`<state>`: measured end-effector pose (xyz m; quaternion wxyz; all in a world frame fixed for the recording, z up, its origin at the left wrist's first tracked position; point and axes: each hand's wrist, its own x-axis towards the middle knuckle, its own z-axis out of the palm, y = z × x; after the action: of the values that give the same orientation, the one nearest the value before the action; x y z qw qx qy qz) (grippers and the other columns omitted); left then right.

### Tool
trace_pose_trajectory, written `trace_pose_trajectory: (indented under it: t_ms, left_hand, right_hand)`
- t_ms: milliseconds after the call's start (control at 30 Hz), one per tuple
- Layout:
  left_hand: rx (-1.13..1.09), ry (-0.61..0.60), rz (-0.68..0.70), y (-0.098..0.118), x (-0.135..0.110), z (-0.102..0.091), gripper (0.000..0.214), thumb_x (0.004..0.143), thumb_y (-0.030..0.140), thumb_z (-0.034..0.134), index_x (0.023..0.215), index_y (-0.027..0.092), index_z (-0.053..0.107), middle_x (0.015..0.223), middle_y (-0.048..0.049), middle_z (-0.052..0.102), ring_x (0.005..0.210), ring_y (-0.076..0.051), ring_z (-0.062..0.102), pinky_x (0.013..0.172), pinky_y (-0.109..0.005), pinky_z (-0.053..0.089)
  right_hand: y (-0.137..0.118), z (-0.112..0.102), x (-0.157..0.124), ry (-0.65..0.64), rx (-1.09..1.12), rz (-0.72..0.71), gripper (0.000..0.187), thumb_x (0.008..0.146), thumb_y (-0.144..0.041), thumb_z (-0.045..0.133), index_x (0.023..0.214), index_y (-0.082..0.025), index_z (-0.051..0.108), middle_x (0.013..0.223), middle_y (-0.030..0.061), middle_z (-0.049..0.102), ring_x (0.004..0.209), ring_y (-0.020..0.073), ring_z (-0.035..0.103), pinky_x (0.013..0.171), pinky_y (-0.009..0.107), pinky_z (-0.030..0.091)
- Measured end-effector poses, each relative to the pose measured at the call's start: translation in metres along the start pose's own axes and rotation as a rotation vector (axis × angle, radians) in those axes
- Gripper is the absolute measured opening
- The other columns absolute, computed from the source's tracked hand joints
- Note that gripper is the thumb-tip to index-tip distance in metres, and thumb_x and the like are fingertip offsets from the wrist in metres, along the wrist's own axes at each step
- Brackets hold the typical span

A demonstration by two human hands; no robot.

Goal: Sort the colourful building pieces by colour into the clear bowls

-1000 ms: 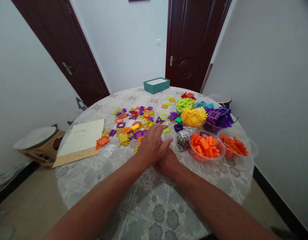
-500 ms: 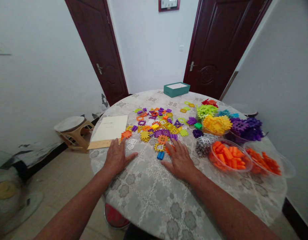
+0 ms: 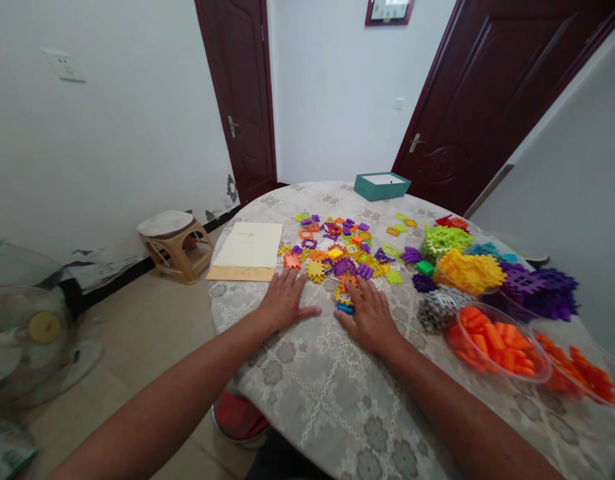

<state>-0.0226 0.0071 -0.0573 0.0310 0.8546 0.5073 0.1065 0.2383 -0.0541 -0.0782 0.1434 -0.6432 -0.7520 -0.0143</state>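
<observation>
In the head view, the left hand (image 3: 283,301) and right hand (image 3: 371,317) lie spread and apart at the near edge of scattered toothed plastic pieces (image 3: 344,267), between cream paper (image 3: 250,243) and an orange-filled clear bowl (image 3: 517,378), a teal box (image 3: 382,192) beyond.

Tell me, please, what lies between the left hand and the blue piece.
In the head view, only patterned tablecloth shows between the left hand and the blue piece; the right hand lies just beside that piece.

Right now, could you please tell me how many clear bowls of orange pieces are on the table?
2: the first bowl is right of the right hand; the second bowl is farther right, near the picture's edge.
</observation>
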Motion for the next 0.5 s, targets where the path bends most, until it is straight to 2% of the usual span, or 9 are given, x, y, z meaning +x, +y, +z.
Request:
trace_pose_trajectory:
  t_ms: [233, 333, 433, 500]
  left_hand:
    - [-0.115, 0.086, 0.147, 0.019, 0.03, 0.014, 0.09, 0.086, 0.072, 0.068, 0.151, 0.013, 0.047, 0.156, -0.0258, 0.049, 0.149, -0.039, 0.044, 0.125, -0.056, 0.03]
    - [-0.198, 0.164, 0.217, 0.025, 0.037, 0.02, 0.088, 0.087, 0.066, 0.071, 0.152, 0.013, 0.044, 0.154, -0.0254, 0.051, 0.146, -0.037, 0.047, 0.123, -0.056, 0.035]
    - [-0.205, 0.253, 0.252, 0.028, 0.039, 0.025, 0.085, 0.089, 0.061, 0.071, 0.153, 0.013, 0.043, 0.154, -0.0256, 0.05, 0.146, -0.038, 0.047, 0.122, -0.058, 0.037]
    - [-0.154, 0.3, 0.25, 0.031, 0.037, 0.025, 0.084, 0.088, 0.06, 0.072, 0.152, 0.013, 0.044, 0.156, -0.026, 0.048, 0.148, -0.041, 0.045, 0.122, -0.061, 0.036]
  right_hand:
    - [0.007, 0.015, 0.037, 0.134, 0.067, 0.001, 0.066, 0.102, -0.048, 0.054, 0.159, -0.015, 0.045, 0.164, 0.0207, 0.041, 0.153, 0.0379, 0.035, 0.125, 0.059, 0.029]
    - [0.008, 0.014, 0.048, 0.214, 0.184, -0.056, 0.057, 0.104, -0.037, 0.05, 0.156, -0.011, 0.048, 0.158, 0.0214, 0.047, 0.15, 0.0317, 0.041, 0.125, 0.052, 0.033]
    - [0.009, 0.008, 0.052, 0.302, 0.279, -0.153, 0.052, 0.105, -0.032, 0.049, 0.153, -0.012, 0.05, 0.156, 0.0192, 0.05, 0.148, 0.0263, 0.044, 0.124, 0.046, 0.037]
    - [0.009, 0.004, 0.05, 0.365, 0.266, -0.134, 0.05, 0.104, -0.034, 0.051, 0.151, -0.016, 0.053, 0.156, 0.0176, 0.051, 0.148, 0.0269, 0.043, 0.126, 0.05, 0.035]
